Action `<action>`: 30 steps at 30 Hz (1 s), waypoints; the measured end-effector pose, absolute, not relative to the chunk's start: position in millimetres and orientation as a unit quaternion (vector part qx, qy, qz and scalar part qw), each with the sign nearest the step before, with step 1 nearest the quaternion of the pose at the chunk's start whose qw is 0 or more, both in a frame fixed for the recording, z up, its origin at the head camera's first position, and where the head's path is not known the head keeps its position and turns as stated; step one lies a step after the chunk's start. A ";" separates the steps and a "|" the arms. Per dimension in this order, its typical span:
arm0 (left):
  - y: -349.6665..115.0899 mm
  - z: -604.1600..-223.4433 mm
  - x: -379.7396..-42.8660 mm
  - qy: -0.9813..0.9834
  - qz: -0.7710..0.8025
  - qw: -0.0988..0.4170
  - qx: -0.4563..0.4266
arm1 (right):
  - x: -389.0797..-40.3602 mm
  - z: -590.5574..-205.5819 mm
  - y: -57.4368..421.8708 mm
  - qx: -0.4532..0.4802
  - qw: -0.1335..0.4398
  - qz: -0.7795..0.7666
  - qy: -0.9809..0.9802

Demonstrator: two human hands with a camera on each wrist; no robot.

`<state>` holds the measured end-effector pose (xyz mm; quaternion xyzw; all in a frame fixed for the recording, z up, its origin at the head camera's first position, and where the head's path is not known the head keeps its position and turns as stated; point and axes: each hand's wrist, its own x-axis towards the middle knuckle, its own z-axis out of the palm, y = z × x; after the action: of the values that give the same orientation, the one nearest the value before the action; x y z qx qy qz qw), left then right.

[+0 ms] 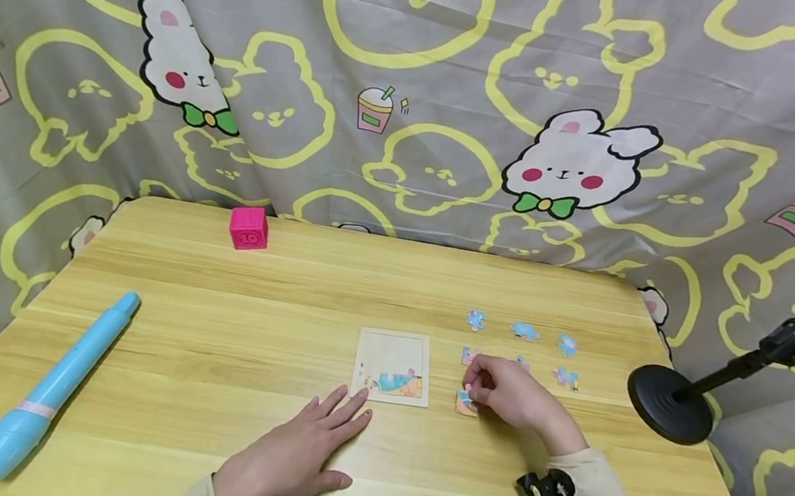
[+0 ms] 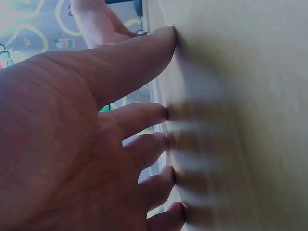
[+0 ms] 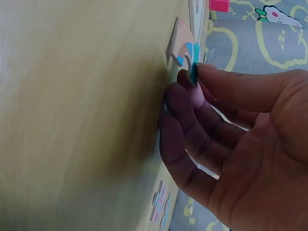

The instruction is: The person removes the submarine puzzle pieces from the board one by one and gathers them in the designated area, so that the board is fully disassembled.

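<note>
In the head view, my right hand [image 1: 517, 394] pinches a jigsaw piece [image 1: 466, 404] with orange and blue print. The right wrist view shows thumb and index finger on its teal edge, the piece [image 3: 182, 42] tilted up from the tabletop. My left hand [image 1: 298, 454] lies spread on the table, fingertips at the near edge of a wooden puzzle tray [image 1: 384, 350]. In the left wrist view its fingertips [image 2: 159, 111] touch the surface. Joined pieces [image 1: 396, 384] fill the tray's lower part; its upper part is bare.
Several loose jigsaw pieces [image 1: 526, 330] lie in rows right of the tray, some partly behind my right hand. A pink cube [image 1: 249, 228] sits at the back left. A blue microphone-shaped toy [image 1: 59, 379] lies far left. A black stand [image 1: 671, 404] rises at the right edge.
</note>
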<state>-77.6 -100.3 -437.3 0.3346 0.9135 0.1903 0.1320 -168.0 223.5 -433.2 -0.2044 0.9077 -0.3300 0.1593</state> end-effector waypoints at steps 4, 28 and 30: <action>-100.4 -437.3 -77.6 0.913 0.191 0.133 0.335 | -168.4 -434.0 224.9 -0.198 0.154 -0.318 0.914; -100.6 -436.8 -78.5 0.913 0.186 0.133 0.337 | -170.4 -425.3 149.1 -0.313 0.112 -0.254 0.908; -100.6 -437.0 -78.6 0.913 0.184 0.133 0.337 | -170.1 -426.2 142.3 -0.321 0.113 -0.247 0.907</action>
<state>-78.6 -100.6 -437.0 0.3374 0.9135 0.1844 0.1330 -170.1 142.3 -426.2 -0.3214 0.9071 -0.2472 0.1128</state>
